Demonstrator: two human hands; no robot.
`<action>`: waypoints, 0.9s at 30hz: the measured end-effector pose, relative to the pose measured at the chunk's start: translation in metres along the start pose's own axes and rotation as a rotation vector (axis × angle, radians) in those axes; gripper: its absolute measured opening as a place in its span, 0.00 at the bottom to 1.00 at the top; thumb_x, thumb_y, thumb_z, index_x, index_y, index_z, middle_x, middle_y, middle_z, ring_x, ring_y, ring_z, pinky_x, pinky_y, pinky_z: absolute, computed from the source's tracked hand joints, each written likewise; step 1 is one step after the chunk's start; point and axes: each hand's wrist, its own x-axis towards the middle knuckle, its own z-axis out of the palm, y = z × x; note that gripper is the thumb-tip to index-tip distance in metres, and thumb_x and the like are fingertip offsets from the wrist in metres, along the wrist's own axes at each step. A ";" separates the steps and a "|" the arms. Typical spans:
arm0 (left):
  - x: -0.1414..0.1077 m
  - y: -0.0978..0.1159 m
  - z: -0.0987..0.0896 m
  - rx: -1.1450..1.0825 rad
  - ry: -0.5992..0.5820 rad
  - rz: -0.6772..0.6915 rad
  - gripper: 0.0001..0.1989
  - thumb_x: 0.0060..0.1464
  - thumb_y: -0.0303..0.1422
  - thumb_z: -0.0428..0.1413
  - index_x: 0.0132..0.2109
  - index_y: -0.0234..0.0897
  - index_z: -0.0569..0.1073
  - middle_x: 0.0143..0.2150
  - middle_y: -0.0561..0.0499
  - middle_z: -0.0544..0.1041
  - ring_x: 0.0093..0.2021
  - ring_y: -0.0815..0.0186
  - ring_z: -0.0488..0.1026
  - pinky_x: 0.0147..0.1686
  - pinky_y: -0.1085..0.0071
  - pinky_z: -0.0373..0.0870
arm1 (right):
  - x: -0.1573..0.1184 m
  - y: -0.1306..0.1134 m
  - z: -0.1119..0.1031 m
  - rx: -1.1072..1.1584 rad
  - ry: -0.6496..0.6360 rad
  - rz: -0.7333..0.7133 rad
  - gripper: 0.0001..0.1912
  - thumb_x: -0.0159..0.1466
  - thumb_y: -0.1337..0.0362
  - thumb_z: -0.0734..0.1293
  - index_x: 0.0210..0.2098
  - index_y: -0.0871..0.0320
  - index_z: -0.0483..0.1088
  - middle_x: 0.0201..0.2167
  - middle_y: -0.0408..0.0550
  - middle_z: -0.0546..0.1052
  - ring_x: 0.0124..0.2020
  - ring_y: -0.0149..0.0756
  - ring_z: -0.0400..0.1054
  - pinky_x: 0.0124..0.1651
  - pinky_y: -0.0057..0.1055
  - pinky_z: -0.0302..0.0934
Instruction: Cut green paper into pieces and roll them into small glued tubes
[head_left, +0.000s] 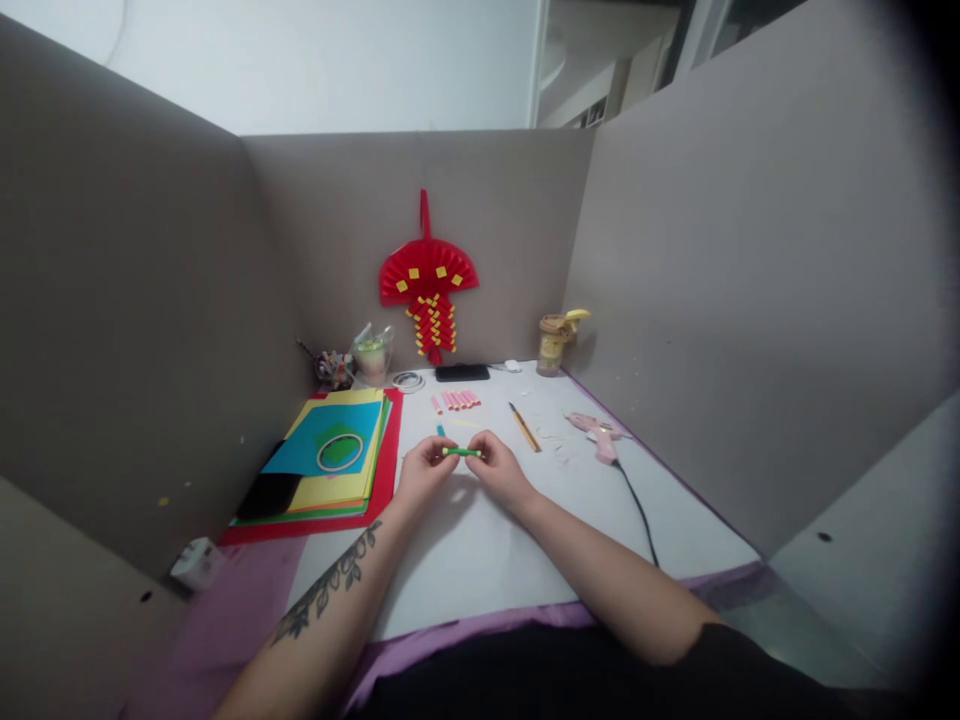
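Note:
A small green paper roll [462,452] with pale yellow ends is held level above the white table. My left hand [427,468] pinches its left end, and my right hand [496,466] has its fingers closed at the right end. Just beyond my left fingers lies a small blue piece [440,431]. Farther back, several pink rolls [460,400] with yellow ends lie in a row. An orange pen [524,427] rests to the right of my hands.
Coloured paper sheets [330,425] with a ring [340,453] on top lie left. A pink glue gun [604,440] with a black cord lies right. At the back are a phone [462,374], a cup [550,346] and a red paper ornament [427,272] on the partition.

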 end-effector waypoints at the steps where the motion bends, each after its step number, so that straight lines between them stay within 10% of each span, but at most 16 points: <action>1: 0.000 0.000 0.000 0.013 0.000 0.003 0.12 0.40 0.34 0.60 0.35 0.35 0.73 0.24 0.53 0.71 0.25 0.69 0.66 0.26 0.74 0.62 | 0.000 0.001 0.000 -0.003 0.002 -0.003 0.05 0.53 0.68 0.62 0.29 0.56 0.60 0.26 0.40 0.63 0.29 0.31 0.58 0.31 0.28 0.55; 27: 0.001 0.001 0.001 -0.097 -0.019 -0.018 0.17 0.44 0.36 0.60 0.41 0.32 0.72 0.32 0.48 0.75 0.28 0.69 0.70 0.26 0.75 0.64 | 0.002 0.006 0.000 0.048 0.021 0.017 0.06 0.52 0.68 0.63 0.29 0.56 0.60 0.25 0.39 0.62 0.27 0.30 0.56 0.30 0.28 0.52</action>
